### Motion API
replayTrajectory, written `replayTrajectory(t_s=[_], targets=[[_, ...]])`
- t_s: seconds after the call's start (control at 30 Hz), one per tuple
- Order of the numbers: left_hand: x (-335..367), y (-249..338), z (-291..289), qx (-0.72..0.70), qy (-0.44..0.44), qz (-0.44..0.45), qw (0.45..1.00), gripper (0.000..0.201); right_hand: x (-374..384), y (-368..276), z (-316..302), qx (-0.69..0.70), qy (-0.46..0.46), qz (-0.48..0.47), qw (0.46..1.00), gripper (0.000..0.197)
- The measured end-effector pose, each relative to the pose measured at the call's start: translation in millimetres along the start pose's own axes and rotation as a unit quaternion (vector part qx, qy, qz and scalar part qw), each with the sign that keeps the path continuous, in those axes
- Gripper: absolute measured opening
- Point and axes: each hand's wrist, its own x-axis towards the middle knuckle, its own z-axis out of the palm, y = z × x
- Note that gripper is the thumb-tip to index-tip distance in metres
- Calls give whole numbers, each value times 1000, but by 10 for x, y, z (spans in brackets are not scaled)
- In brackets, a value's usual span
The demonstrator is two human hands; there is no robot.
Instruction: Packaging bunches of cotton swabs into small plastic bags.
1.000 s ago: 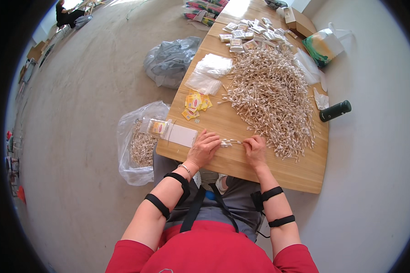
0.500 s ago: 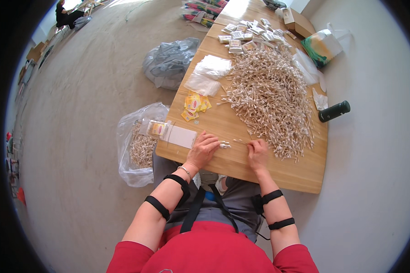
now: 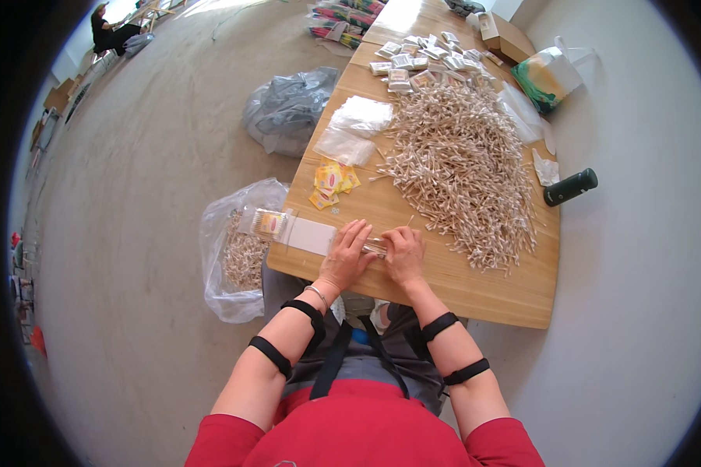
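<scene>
Close to the table's near edge, my left hand (image 3: 347, 253) is closed around a small bundle of cotton swabs (image 3: 375, 247), whose ends stick out to the right. My right hand (image 3: 404, 253) meets those ends with bent, closed fingers; it also seems to hold swabs, with one stick poking up above it. Just left of my left hand lies a white card strip (image 3: 311, 236), and at its far left end sits a clear bag packed with swabs (image 3: 269, 223). A large heap of loose swabs (image 3: 463, 167) spreads beyond my right hand.
Yellow cards (image 3: 333, 180) and clear empty bags (image 3: 354, 124) lie along the table's left side. Filled packs (image 3: 420, 62) are piled behind the heap. A dark green bottle (image 3: 571, 187) stands at the right edge. A bag of swabs (image 3: 241, 261) sits below the left edge.
My right hand has moved left from the heap's near edge to the swab bundle, carrying swabs. The left hand stays in nearly the same place.
</scene>
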Motion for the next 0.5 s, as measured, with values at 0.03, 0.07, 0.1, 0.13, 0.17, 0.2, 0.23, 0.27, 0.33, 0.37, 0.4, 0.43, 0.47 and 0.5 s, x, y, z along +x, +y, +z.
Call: replayTrajectory(t_s=[0.03,0.07,0.1,0.13,0.17,0.2,0.23,0.27,0.33,0.37,0.4,0.43,0.47,0.5], targets=[[1,-11,-2,10,-3,-10,1000,55,-28,5,25,40,32,-3,999,15],[1,-25,-6,10,-2,-11,1000,55,-50,19,44,40,31,-3,999,15],[1,-17,-16,20,-9,-6,1000,56,-83,46,47,19,101,39,994,19],[-1,-12,-21,28,-15,-1,999,56,-111,75,49,-2,170,81,982,23],[-2,-20,-22,28,-16,-2,999,56,-134,104,54,-2,169,82,982,23],[2,-32,-22,28,-23,7,999,54,-148,117,38,5,142,95,985,25],[3,-40,-22,28,-30,17,999,53,-157,125,31,13,116,109,987,26],[-4,-50,-11,28,-31,17,999,53,-151,114,51,12,116,110,987,26],[0,-68,4,5,-40,23,999,47,-72,33,81,94,78,90,988,27],[-4,-69,14,6,-41,24,999,47,-29,13,70,95,78,90,988,27],[4,-50,11,13,-34,32,999,45,22,-9,55,77,83,108,988,27],[9,-40,5,20,-27,41,999,43,72,-30,45,60,88,126,986,26],[7,-48,2,21,-26,41,999,43,116,-26,30,61,88,126,986,26],[6,-56,0,33,-30,51,998,43,153,23,7,46,64,128,989,24]])
